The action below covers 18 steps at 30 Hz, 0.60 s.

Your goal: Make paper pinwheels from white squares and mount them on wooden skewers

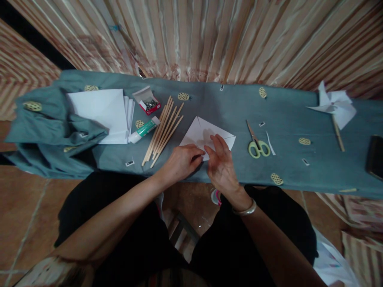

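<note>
A white square of paper [196, 133] lies on the cloth in front of me, turned like a diamond, with short cuts running in from its corners. My left hand [186, 160] is at its near left edge, thumb and fingers pinched together on the paper. Over the near right part rests my right hand [220, 161], fingers stretched and apart, fingertips touching the sheet. The near corner is mostly hidden by both hands. To the right lie green-handled scissors [257, 143] with blades slightly apart, beside a thin paper strip [271, 142].
Left of the paper are several wooden sticks [164, 131], a glue stick [145, 129], an opened box of metal pins [148, 101] and a stack of white paper [101, 115]. A paper pinwheel [336, 103] and a dark phone [375, 157] lie right, on the green cloth [287, 119].
</note>
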### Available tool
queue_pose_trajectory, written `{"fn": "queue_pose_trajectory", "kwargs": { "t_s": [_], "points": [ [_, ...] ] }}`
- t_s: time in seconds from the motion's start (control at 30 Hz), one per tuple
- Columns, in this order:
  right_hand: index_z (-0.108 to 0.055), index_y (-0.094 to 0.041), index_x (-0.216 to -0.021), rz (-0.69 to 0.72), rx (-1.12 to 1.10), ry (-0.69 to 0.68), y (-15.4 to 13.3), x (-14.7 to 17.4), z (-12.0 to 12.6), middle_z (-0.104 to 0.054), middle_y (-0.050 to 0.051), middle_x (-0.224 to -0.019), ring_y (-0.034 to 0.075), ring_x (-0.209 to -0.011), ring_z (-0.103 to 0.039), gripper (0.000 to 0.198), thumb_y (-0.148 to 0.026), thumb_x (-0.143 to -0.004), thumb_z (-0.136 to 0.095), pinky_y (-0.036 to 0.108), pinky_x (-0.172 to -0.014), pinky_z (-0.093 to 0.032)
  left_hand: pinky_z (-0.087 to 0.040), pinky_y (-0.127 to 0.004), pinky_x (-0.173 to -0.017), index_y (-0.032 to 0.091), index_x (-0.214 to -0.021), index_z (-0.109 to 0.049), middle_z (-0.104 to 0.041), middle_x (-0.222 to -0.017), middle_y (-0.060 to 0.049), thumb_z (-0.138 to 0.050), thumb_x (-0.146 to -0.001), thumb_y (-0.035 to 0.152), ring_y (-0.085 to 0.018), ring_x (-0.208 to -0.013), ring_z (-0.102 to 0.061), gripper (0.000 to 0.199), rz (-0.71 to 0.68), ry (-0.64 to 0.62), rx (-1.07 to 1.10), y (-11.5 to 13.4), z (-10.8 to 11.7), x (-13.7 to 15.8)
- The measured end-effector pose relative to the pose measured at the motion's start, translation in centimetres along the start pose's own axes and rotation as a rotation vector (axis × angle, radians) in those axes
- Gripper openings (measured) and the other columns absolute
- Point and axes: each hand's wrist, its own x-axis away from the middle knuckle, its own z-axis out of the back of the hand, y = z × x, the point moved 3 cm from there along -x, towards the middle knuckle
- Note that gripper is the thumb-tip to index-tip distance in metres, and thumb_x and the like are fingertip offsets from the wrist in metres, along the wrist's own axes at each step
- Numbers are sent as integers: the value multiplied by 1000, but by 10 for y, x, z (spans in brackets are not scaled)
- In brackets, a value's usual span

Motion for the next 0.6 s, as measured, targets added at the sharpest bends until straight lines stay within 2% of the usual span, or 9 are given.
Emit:
{"fn": "queue_pose_trajectory", "kwargs": {
  "t_s": [0.13, 0.3, 0.47, 0.6],
  "points": [
    [-54, -17, -130, 1, 81, -75, -3, -1, 0, -46, 15, -149, 29, -149, -24, 48, -4, -87, -37, 50, -116, -35, -54, -31, -82, 13, -96, -69, -66, -98, -8, -54, -90, 17, -18, -88, -66, 17, -47, -11, -75, 5, -1, 4],
    [-59, -9, -123, 38, 171, -81, -4, -3, 2, -49, 21, -145, 28, -148, -26, 40, -5, -88, -38, 46, -117, -35, -55, -32, -85, 13, -98, -68, -64, -102, -9, -54, -90, 17, -19, -93, -64, 16, -78, -20, -149, 8, -4, 7],
    [-58, -15, -126, 20, 110, -67, -8, -3, 4, -49, 15, -147, 26, -149, -23, 45, -5, -88, -37, 47, -115, -37, -55, -30, -81, 13, -95, -67, -64, -96, -9, -51, -92, 17, -18, -89, -64, 17, -97, -32, -207, 8, -4, 6],
    [-58, -19, -127, 25, 45, 29, 6, -10, 17, -52, 12, -144, 26, -143, -37, 43, -10, -91, -36, 50, -113, -39, -55, -31, -82, 13, -96, -68, -64, -98, -9, -51, -92, 17, -19, -92, -64, 17, -107, -31, -237, 8, -4, 5]
  ]
}}
